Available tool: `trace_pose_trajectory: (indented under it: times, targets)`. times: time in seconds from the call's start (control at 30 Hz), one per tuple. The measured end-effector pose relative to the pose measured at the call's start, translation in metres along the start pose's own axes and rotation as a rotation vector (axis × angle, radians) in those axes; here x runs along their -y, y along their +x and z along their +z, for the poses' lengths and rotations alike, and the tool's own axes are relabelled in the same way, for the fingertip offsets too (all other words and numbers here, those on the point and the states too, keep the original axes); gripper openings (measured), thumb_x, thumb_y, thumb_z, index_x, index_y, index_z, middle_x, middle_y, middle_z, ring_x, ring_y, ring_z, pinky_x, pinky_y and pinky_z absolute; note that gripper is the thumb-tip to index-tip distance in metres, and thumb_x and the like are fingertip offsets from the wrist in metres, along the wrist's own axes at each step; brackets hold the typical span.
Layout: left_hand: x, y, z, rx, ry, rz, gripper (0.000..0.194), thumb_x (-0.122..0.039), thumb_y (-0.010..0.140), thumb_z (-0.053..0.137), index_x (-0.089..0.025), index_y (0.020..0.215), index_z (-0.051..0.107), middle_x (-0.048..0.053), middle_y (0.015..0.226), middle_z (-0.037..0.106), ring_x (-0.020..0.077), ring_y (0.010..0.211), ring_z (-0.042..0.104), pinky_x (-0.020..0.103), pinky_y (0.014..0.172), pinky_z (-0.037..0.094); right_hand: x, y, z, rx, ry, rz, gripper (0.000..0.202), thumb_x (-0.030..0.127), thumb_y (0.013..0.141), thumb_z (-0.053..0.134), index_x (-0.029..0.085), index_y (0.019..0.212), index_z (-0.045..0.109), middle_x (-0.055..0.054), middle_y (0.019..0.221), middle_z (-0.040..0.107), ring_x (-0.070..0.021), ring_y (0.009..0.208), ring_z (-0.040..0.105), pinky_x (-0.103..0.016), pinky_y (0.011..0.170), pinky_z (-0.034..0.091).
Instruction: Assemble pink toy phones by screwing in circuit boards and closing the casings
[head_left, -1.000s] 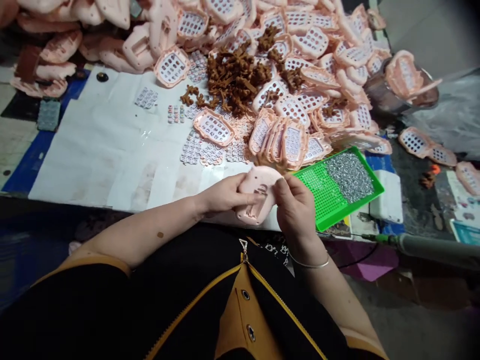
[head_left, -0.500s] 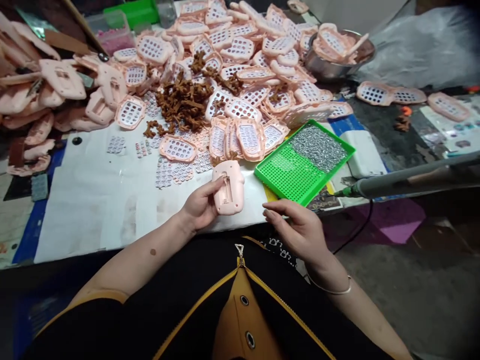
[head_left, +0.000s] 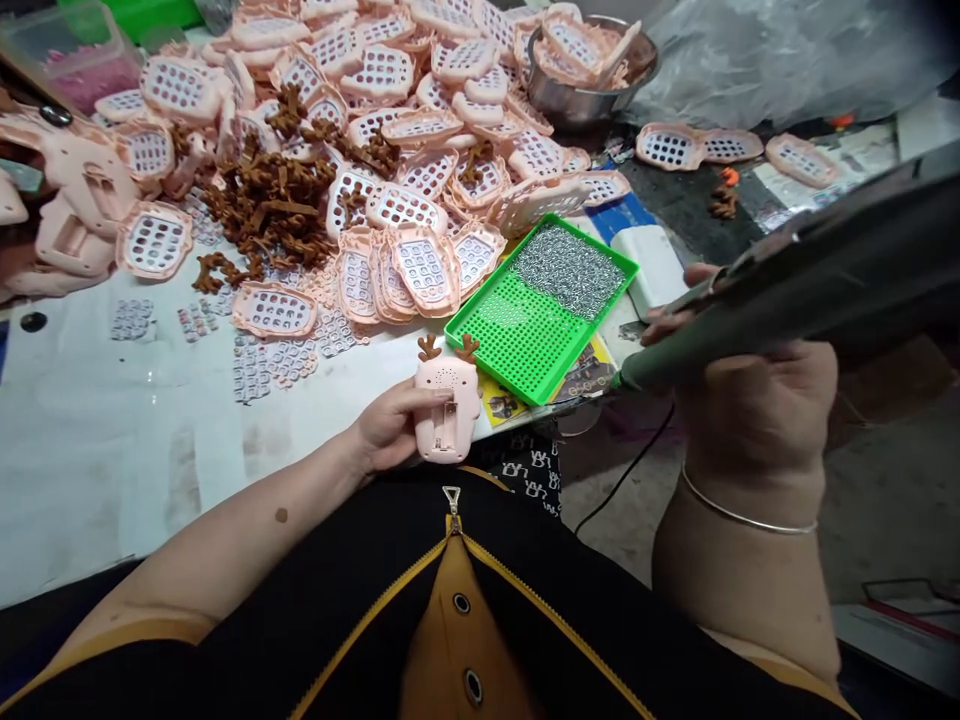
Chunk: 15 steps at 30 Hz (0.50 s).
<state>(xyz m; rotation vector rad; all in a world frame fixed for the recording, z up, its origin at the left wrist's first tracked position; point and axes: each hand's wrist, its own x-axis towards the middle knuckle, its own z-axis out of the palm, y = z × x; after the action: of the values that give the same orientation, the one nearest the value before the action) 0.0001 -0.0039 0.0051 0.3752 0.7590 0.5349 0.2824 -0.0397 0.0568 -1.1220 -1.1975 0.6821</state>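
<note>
My left hand (head_left: 386, 428) grips a pink plastic toy phone casing (head_left: 466, 425) with brown antlers at its top. The casing's back faces up and shows an uncovered battery slot, with my thumb lying across it. My right hand (head_left: 780, 400) is wrapped around a grey electric screwdriver (head_left: 795, 275), whose body hides part of the fingers. Its green-collared tip points left, close to the table edge. Between the hands and farther back lies a green perforated tray (head_left: 517, 350) with many small silver screws (head_left: 574, 268) in its far part.
Pink casing halves with keypads (head_left: 375, 75) are heaped at the back. Brown antler pieces (head_left: 270, 200) lie in a pile before them. Loose keypad pieces (head_left: 255, 365) are on the white table surface. A metal bowl (head_left: 536, 80) and a clear plastic bag (head_left: 735, 60) stand back right.
My right hand has moved right and taken hold of the electric screwdriver. My left hand has tilted the casing slightly, so its antlers now show. The camera view has shifted right.
</note>
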Motion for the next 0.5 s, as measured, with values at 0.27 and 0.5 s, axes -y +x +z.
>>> trace_pose_trajectory:
  times: [0.27, 0.5]
  targets:
    - [-0.009, 0.003, -0.005, -0.103, -0.003, 0.01, 0.032, -0.014, 0.066, 0.076, -0.011, 0.097, 0.071, 0.011, 0.096, 0.076, 0.0214, 0.081, 0.07, 0.035, 0.081, 0.056, -0.013, 0.021, 0.061, 0.083, 0.207, -0.031, 0.039, 0.05, 0.08, 0.07, 0.032, 0.113, 0.06, 0.005, 0.062, 0.047, -0.0157, 0.05, 0.052, -0.034, 0.05, 0.047]
    - [-0.011, 0.007, -0.003, -0.102, 0.105, -0.097, 0.037, -0.021, 0.065, 0.082, -0.007, 0.098, 0.071, 0.012, 0.085, 0.075, 0.0209, 0.074, 0.07, 0.034, 0.074, 0.055, -0.044, 0.04, 0.089, -0.018, -0.094, -0.165, 0.046, 0.058, 0.082, 0.062, 0.034, 0.118, 0.048, 0.005, 0.067, 0.049, -0.014, 0.05, 0.054, -0.035, 0.054, 0.052]
